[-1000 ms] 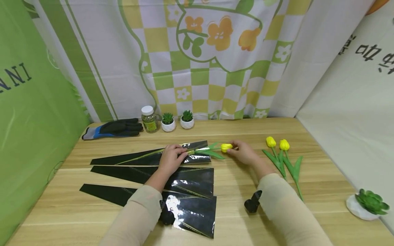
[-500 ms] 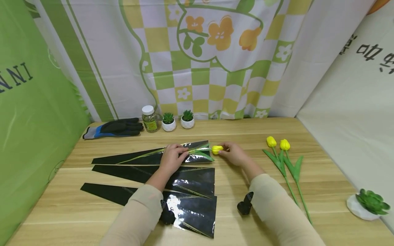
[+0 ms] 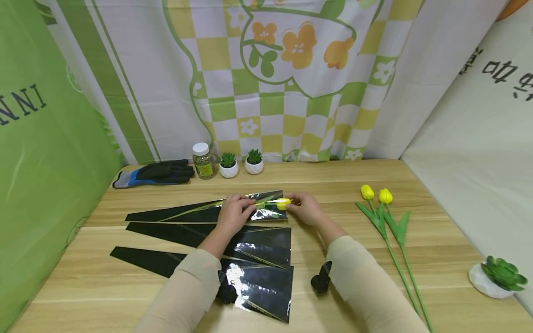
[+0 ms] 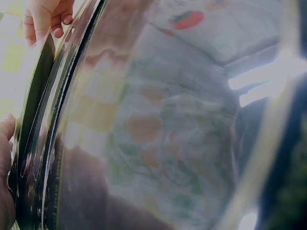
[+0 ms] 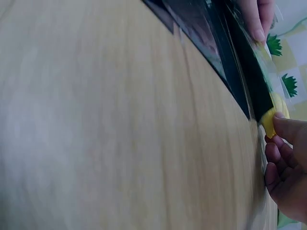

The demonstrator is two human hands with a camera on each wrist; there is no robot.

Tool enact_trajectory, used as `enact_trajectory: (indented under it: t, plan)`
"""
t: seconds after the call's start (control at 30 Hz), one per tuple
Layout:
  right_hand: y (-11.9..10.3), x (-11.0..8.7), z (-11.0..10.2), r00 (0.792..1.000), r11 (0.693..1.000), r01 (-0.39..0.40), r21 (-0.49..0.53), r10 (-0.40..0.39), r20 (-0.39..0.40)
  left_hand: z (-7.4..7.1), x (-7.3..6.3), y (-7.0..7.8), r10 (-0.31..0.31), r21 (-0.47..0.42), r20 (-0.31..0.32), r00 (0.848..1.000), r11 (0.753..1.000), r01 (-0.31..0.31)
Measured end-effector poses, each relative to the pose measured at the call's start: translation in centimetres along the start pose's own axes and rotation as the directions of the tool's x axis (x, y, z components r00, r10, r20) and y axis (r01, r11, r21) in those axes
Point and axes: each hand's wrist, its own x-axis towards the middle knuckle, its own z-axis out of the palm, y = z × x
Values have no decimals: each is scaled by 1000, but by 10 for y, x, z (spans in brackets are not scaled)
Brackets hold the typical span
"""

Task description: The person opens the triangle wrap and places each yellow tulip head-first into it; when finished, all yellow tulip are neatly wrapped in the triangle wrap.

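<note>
My left hand [image 3: 233, 215] grips the black-backed clear flower sleeve [image 3: 195, 212], the farthest of three, around its middle. My right hand [image 3: 306, 209] pinches the yellow head of an artificial tulip [image 3: 283, 204] at the sleeve's wide right end. The tulip's stem and green leaves lie inside the sleeve, its head partly within the opening. In the right wrist view, thumb and fingers hold the yellow bloom [image 5: 268, 123] from its tip. Two more such sleeves, a middle one [image 3: 262, 243] and a front one [image 3: 266, 289], lie flat nearer my body.
Two yellow tulips [image 3: 385, 196] with long stems lie to the right. Along the back stand a white-capped jar [image 3: 204, 164] and two small potted succulents [image 3: 228, 169], beside a black-and-blue glove [image 3: 158, 174]. Another potted succulent [image 3: 493, 282] sits at the right edge.
My right hand has moved left, sliding the tulip deeper into the far sleeve until its leaves and most of its head are within. My left hand has stayed in place.
</note>
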Motion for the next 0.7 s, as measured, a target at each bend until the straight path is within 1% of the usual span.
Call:
enact_trajectory:
  t: [0.13,0.4,0.7]
  plan:
    - [-4,1,4,1000,1000,3,23,-3,-9,0,0,0,4,4,-3,1000,1000,-3]
    - [-4,3,7,998,997,-60,55,62,-33,-2,0,0,6,12,-1,1000,1000,-6]
    - [-4,6,12,995,998,-48,46,52,-81,-3,0,2,2,12,8,1000,1000,-2]
